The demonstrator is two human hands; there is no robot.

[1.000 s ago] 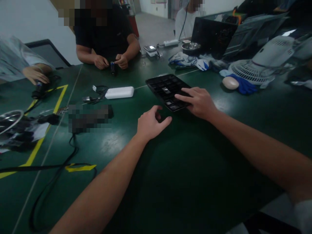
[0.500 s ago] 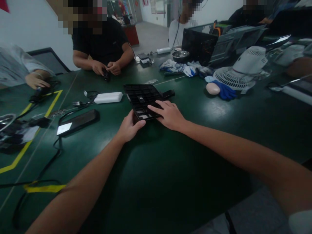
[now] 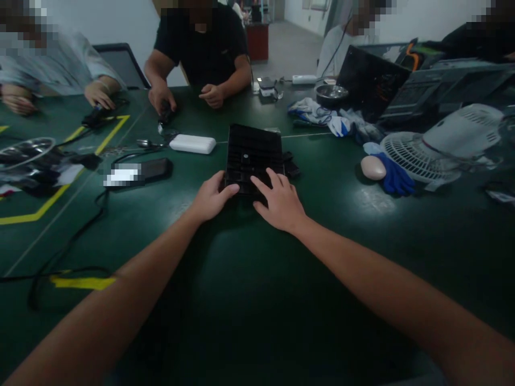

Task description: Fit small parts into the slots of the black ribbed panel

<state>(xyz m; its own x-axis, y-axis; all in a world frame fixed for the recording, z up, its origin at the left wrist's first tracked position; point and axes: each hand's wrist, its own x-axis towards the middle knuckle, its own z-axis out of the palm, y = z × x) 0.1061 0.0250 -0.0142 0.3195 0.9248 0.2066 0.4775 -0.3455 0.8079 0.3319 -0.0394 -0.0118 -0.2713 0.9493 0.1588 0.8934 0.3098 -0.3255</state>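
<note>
A black ribbed plastic panel (image 3: 255,147) is in front of me, over the middle of the green table. My left hand (image 3: 211,197) grips its near left corner, thumb on top and the other fingers mostly hidden at the edge. My right hand (image 3: 281,201) rests on the near right part of the panel with its fingers spread. A small black object (image 3: 290,164) shows just past the panel's right edge; its kind is unclear.
To the left lie a white power strip (image 3: 192,143), a black power adapter (image 3: 151,170) and cables. At the right are a pale egg-shaped object (image 3: 373,168), a blue glove (image 3: 397,176) and a white fan (image 3: 450,140). Co-workers sit across the green table (image 3: 249,300).
The panel has turned and now lies squarer to me, both hands still on it. My view has shifted left. The co-worker opposite has drawn their hands apart.
</note>
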